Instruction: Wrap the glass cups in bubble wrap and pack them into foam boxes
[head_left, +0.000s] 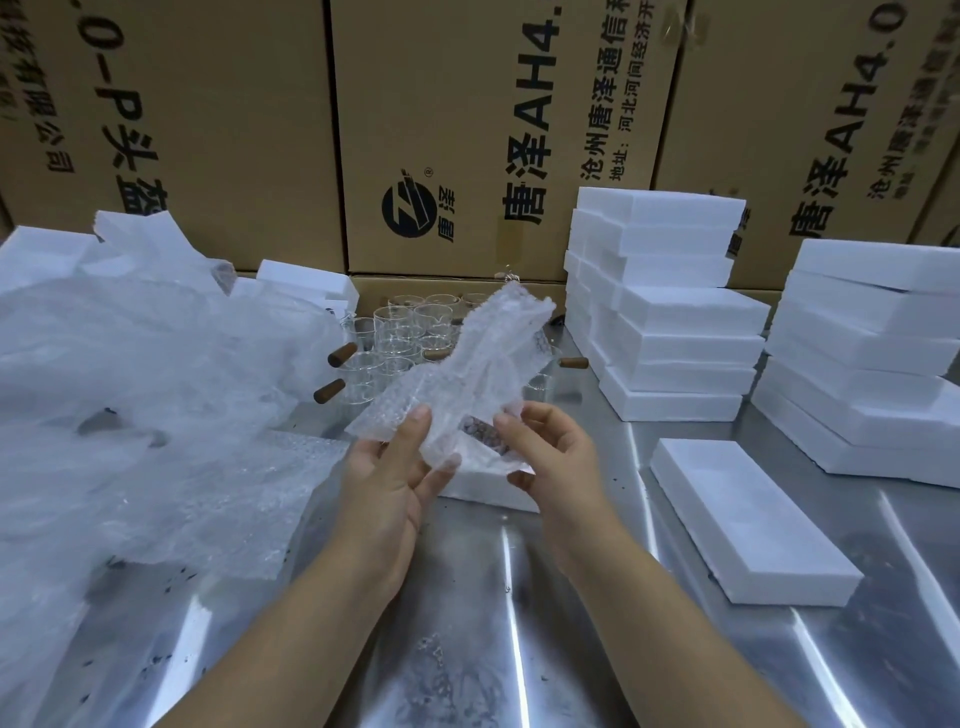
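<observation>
Both hands hold one sheet of bubble wrap (483, 364) up over the steel table; it rises away from me, crumpled. My left hand (389, 478) pinches its lower left edge between thumb and fingers. My right hand (550, 457) grips the lower right part, where a brown shape shows through the wrap. Several clear glass cups (400, 332) with brown wooden handles stand behind the sheet. A white foam box (493, 491) lies under my hands, mostly hidden. A foam lid or box (748, 519) lies flat to the right.
A big pile of bubble wrap (145, 395) covers the table's left side. Stacks of white foam boxes (670, 317) stand at the right, with another stack (872, 358) at the far right. Cardboard cartons (467, 130) wall off the back. The steel table (467, 623) shows bare metal near me.
</observation>
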